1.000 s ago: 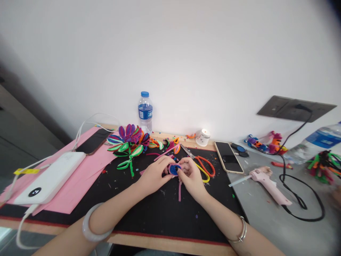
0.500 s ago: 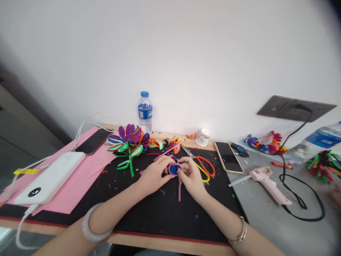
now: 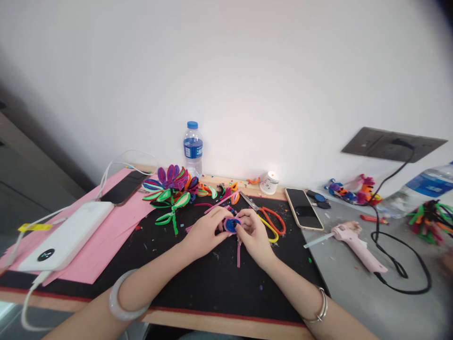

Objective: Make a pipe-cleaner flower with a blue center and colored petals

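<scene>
Between my two hands is a small round coil of blue and pink pipe cleaner, held over the black mat. My left hand is closed on its left side with thumb and fingers. From the right, my right hand pinches the same coil, its thumb on the face. A pink strip hangs down below my right fingers. Just behind my right hand lie scissors with orange and yellow handles. Pink and purple pipe cleaners lie behind the coil.
Pipe-cleaner flowers lie left of centre, before a water bottle. A power bank and phone rest on pink sheets. Rightward are a paper cup, another phone and a corded glue gun.
</scene>
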Motion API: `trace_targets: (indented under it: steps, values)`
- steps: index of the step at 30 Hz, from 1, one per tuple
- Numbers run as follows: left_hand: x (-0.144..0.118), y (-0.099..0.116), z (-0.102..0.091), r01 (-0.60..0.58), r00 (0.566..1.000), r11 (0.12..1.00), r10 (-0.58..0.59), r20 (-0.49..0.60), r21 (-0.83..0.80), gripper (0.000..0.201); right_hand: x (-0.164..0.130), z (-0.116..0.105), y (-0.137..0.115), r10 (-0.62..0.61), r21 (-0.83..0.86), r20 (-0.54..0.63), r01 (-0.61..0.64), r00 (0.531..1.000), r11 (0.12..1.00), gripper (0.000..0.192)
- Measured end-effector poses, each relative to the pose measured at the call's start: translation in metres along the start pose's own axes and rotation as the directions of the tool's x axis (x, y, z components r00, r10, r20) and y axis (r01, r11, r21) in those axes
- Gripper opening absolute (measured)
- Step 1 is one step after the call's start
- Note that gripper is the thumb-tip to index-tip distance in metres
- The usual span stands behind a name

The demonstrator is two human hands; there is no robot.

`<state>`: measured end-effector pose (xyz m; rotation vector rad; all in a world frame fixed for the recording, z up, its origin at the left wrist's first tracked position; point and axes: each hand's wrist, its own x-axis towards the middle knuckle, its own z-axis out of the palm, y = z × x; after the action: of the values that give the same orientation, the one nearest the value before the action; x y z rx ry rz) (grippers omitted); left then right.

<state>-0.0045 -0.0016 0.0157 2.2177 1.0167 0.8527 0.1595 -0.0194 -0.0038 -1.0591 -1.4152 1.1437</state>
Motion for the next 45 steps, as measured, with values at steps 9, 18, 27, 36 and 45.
trace_targets:
  steps: [9, 18, 27, 36, 45]
  values:
    - [0.0006, 0.0005, 0.0001, -0.014, 1.0, 1.0, 0.014, -0.012, -0.009, 0.025, 0.0001, -0.0009, 0.0015, -0.002, -0.012, 0.006, 0.002, 1.0, 1.0, 0.013]
    - [0.0001, 0.0002, 0.0005, -0.013, 1.0, 1.0, 0.013, -0.011, -0.01, 0.026, -0.0003, -0.0001, -0.0007, 0.01, -0.022, -0.004, -0.01, 1.0, 1.0, 0.014]
    - [-0.0003, 0.001, 0.0005, -0.003, 1.0, 1.0, 0.002, -0.008, -0.017, 0.026, 0.0001, -0.0001, -0.0013, 0.01, -0.017, -0.008, -0.01, 1.0, 1.0, 0.013]
    - [-0.0003, 0.0001, 0.0024, 0.008, 1.0, 0.999, -0.008, 0.001, -0.038, 0.03, -0.0004, 0.0002, -0.0019, 0.007, -0.019, 0.008, -0.007, 1.0, 1.0, 0.013]
    - [-0.0004, -0.0002, 0.0027, 0.007, 1.0, 0.999, -0.007, -0.005, -0.046, 0.029, -0.0006, 0.0003, -0.0017, 0.012, -0.016, 0.007, -0.012, 1.0, 1.0, 0.013]
